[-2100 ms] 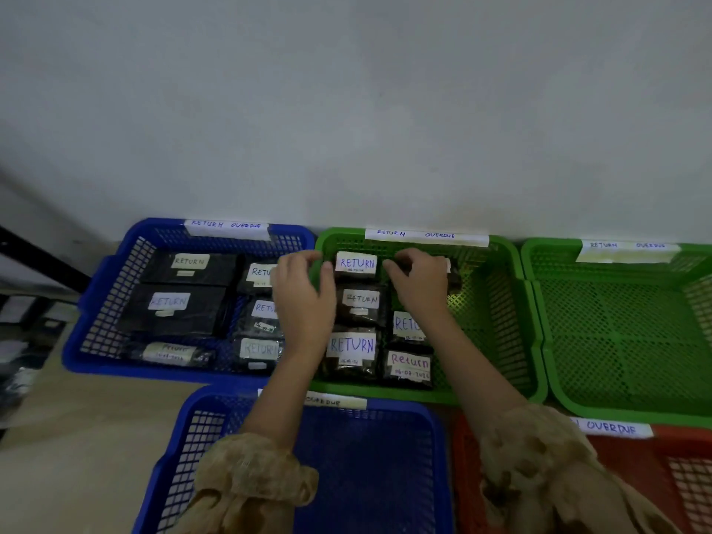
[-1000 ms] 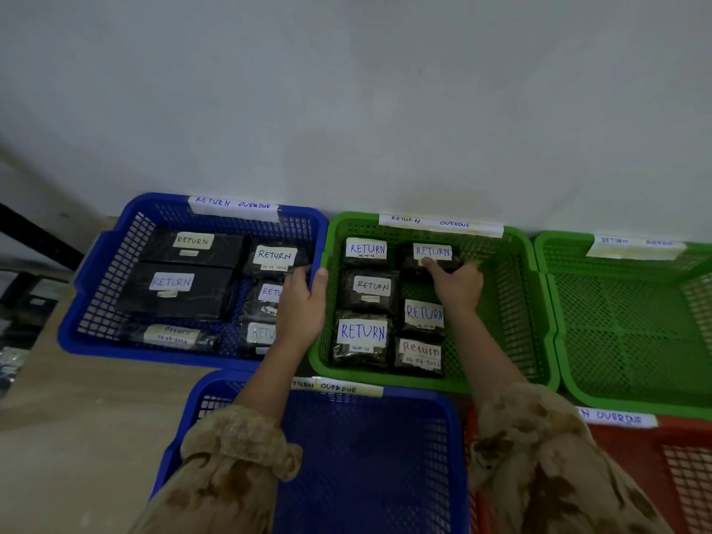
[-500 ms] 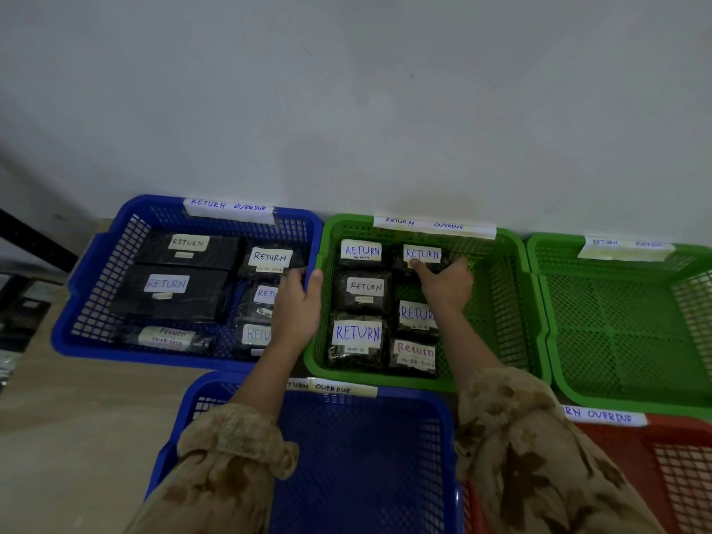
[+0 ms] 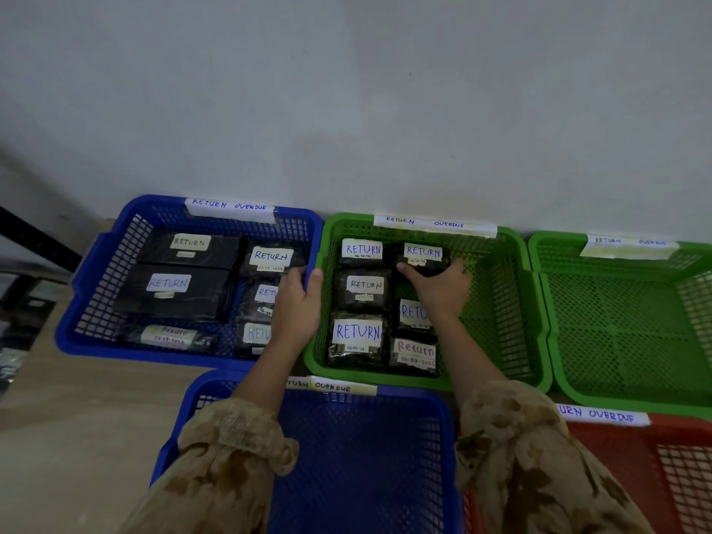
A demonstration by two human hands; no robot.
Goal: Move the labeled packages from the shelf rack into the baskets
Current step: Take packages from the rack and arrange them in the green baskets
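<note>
Several dark packages with white RETURN labels lie in the middle green basket and in the far-left blue basket. My right hand rests on the back package in the green basket's second column, fingers curled around its near edge. My left hand grips the rim between the blue and green baskets, thumb on the green side. It covers parts of the blue basket's right-hand packages.
A second green basket at the right holds nothing. In front lie a blue basket and a red basket, each tagged RETURN OVERDUE. A white wall rises right behind the baskets. A dark rack bar crosses the far left.
My right hand slid from the green basket's middle to the back package in the second column and settled on it. My left hand left the packages and took the rim between the baskets.
</note>
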